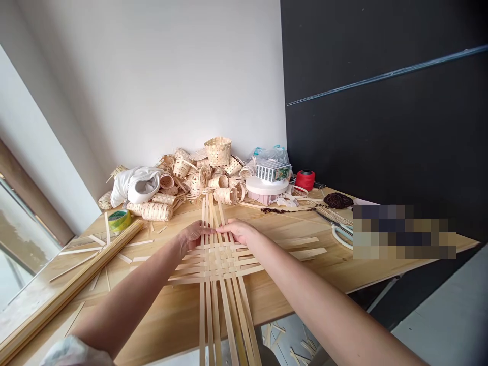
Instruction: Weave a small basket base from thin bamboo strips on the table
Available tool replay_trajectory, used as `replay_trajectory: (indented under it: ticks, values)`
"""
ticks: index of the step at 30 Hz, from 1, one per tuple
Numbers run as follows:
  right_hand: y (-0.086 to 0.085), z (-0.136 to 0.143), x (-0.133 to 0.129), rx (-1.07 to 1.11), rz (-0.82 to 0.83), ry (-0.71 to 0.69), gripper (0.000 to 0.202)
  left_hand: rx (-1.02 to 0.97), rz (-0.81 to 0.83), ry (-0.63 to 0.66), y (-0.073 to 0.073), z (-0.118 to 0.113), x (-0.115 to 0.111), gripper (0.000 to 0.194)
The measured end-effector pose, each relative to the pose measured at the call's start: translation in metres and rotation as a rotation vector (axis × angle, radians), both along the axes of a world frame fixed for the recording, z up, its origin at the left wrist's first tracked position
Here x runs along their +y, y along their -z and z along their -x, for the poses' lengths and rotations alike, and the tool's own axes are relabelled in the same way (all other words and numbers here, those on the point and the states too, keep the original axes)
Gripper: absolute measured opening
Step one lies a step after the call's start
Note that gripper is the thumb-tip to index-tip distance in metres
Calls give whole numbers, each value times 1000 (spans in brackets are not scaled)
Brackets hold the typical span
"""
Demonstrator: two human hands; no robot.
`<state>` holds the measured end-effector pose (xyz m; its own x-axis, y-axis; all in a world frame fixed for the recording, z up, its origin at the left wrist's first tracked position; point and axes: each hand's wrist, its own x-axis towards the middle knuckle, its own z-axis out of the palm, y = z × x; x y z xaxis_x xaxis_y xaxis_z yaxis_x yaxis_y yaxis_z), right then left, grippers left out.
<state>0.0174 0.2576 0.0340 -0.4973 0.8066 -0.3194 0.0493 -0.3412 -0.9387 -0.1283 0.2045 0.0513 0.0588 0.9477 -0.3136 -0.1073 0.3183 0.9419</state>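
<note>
A mat of pale flat strips (222, 262) lies at the table's front edge, its middle woven in a check pattern. Long loose strips stick out on all sides, and those nearest me hang over the edge. My left hand (194, 235) is closed on the strips at the far left side of the weave. Beside it, my right hand (237, 231) pinches strips at the far right side. The fingertips of both hands almost meet above the woven part, and some fingers are hidden under the strips.
Small woven baskets (218, 151) are heaped against the wall. A bundle of long strips (76, 287) and a green tape roll (119, 221) lie left. Scissors (342, 233), dark yarn (338, 201), a red thread spool (305, 180) and a white round stand (267, 185) are right.
</note>
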Motion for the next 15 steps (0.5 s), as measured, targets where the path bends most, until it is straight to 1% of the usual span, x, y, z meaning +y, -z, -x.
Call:
replay_trajectory:
  ticks: [8, 11, 15]
  values:
    - [4, 6, 3, 39, 4, 38, 32, -75, -41, -10, -1, -1, 0, 33]
    - [6, 7, 8, 48, 11, 15, 30, -95, -39, -21, 3, 2, 4, 31]
    - [9, 10, 17, 63, 7, -17, 31, -121, -45, -29, 9, 5, 13, 35]
